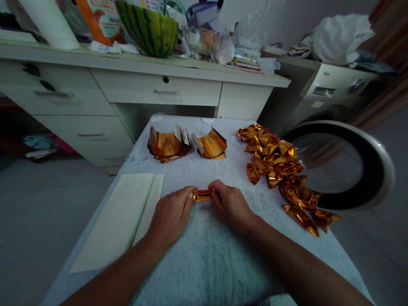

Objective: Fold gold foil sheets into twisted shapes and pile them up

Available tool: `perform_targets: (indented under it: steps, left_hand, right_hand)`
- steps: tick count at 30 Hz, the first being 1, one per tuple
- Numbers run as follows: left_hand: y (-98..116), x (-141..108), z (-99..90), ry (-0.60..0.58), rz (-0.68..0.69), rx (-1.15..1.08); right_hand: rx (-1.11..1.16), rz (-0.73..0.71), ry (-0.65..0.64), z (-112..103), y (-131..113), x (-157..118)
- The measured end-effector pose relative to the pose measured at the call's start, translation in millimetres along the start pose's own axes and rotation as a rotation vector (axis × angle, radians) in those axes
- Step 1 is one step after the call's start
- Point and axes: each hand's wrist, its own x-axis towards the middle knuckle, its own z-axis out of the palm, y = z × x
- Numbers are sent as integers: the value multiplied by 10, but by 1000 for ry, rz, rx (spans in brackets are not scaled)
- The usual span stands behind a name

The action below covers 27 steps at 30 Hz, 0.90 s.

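A narrow rolled or folded strip of gold foil paper (202,195) stretches between my two hands at the middle of the cloth-covered table. My left hand (174,212) is closed on its left end, and my right hand (230,204) pinches the right end. Beyond them lie two curved stacks of gold foil sheets, a larger one (165,144) and a smaller one (212,145). To the right, a heap of folded gold foil pieces (277,161) spreads along the table.
A pale folded paper (117,216) lies at the left of the table (204,263). Behind stands a white desk (143,87) with a cut watermelon (149,32). A washing machine (334,87) has its round door (379,170) open beside the table's right edge.
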Motion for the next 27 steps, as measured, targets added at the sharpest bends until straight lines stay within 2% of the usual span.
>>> perform_targets:
  steps: [9, 18, 27]
  left_hand:
    - [15, 3, 0, -15, 6, 102]
    - [37, -12, 20, -76, 1, 188]
    - [59, 14, 11, -48, -48, 233]
  right_hand:
    - [-67, 7, -31, 36, -8, -3]
    - [-73, 58, 15, 54, -22, 4]
    - [-131, -78, -2, 81, -30, -31]
